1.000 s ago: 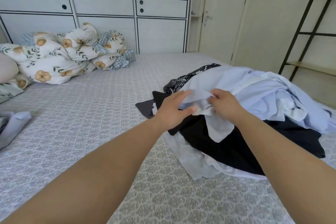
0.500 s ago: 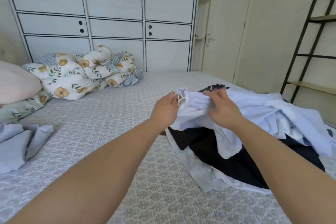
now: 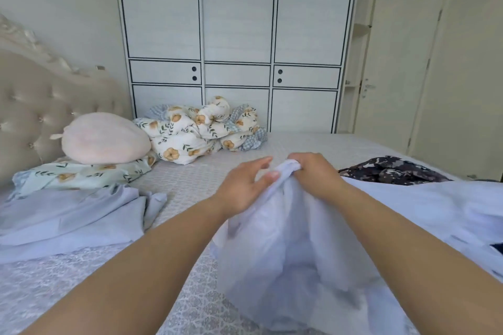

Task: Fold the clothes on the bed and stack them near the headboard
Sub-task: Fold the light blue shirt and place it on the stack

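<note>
A pale blue garment [image 3: 288, 247] hangs lifted above the bed [image 3: 190, 182], bunched at its top edge. My right hand [image 3: 313, 174] grips that top edge in a fist. My left hand [image 3: 245, 187] is beside it with fingers nearly straight, thumb and fingertips touching the cloth. More pale blue clothing [image 3: 435, 212] lies heaped at the right, with a dark patterned piece [image 3: 392, 171] behind it. Another pale blue garment [image 3: 68, 215] lies spread flat at the left, close to the tufted headboard [image 3: 40, 106].
A pink round cushion [image 3: 103, 139] sits on a floral pillow [image 3: 81, 174] by the headboard. A crumpled floral duvet [image 3: 201, 128] lies at the far side of the bed. A white wardrobe [image 3: 236, 35] and a door [image 3: 397, 68] stand behind.
The pale blue garment has come up off the pile and hangs from my hands. My left hand has loosened from a grip to nearly straight fingers. The view has tilted up toward the headboard.
</note>
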